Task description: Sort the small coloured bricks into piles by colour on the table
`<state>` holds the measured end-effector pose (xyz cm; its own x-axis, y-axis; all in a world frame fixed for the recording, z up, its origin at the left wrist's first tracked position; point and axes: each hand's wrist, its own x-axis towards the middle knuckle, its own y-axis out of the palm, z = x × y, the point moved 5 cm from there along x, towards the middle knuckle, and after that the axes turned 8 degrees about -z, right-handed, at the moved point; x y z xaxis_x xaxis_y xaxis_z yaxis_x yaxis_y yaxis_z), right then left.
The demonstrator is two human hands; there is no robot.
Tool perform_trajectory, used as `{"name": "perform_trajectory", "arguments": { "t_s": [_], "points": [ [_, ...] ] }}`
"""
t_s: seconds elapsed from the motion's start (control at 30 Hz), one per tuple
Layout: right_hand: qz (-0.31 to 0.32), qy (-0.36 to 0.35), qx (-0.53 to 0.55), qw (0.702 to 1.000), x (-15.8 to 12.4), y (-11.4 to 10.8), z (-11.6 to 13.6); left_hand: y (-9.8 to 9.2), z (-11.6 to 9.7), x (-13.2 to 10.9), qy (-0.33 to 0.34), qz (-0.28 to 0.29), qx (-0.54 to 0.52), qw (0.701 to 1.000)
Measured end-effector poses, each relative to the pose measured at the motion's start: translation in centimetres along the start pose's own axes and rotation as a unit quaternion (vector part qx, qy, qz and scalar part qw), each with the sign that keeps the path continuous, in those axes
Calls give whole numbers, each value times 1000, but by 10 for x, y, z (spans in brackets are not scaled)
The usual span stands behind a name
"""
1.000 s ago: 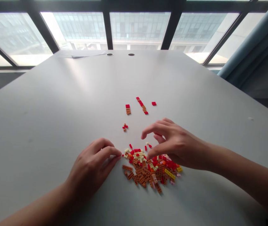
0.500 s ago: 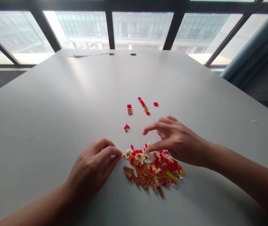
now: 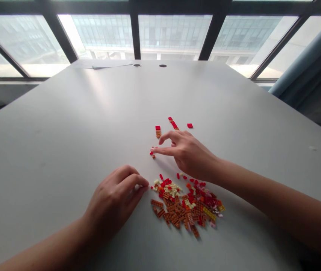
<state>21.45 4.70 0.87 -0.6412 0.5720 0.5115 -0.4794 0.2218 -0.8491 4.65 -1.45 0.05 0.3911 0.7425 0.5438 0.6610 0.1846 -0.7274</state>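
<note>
A mixed pile of small building bricks (image 3: 177, 210) in brown, red, cream, yellow and pink lies on the white table (image 3: 50, 150). At the pile's left edge rests my left hand (image 3: 118, 194), thumb and fingertips pinched together. A tiny red brick (image 3: 152, 187) shows just beside those fingertips; anything inside the pinch is hidden. My right hand (image 3: 190, 152) reaches beyond the pile with thumb and index finger apart. Its thumb tip is over a little cluster of red and brown bricks (image 3: 153, 156), partly covering it; whether they touch I cannot tell.
Farther back lie a short red-and-brown brick strip (image 3: 158, 131), a longer strip (image 3: 173, 122) partly behind my right hand, and a small red block (image 3: 190, 125). Papers (image 3: 104, 65) and two round table holes sit at the far edge, before the windows. A curtain (image 3: 304, 71) hangs at right.
My right hand has moved from the pile's upper edge, forward and left, to the small brick cluster. My left hand keeps its pinch by the pile. The view has shifted slightly.
</note>
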Motion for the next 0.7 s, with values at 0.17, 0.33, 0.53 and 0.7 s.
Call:
{"name": "perform_trajectory", "arguments": {
  "t_s": [0.17,0.33,0.53,0.7],
  "points": [
    [-30,-32,62,997,-6,-13,18,0,0,1,-8,13,4,1000],
    [-2,-68,51,996,-19,-18,34,0,1,0,-11,8,9,1000],
    [-20,-55,43,997,-21,-22,34,0,2,0,-19,8,0,1000],
    [10,-55,48,997,-20,-16,38,-2,2,1,-22,-12,7,1000]
  ]
}}
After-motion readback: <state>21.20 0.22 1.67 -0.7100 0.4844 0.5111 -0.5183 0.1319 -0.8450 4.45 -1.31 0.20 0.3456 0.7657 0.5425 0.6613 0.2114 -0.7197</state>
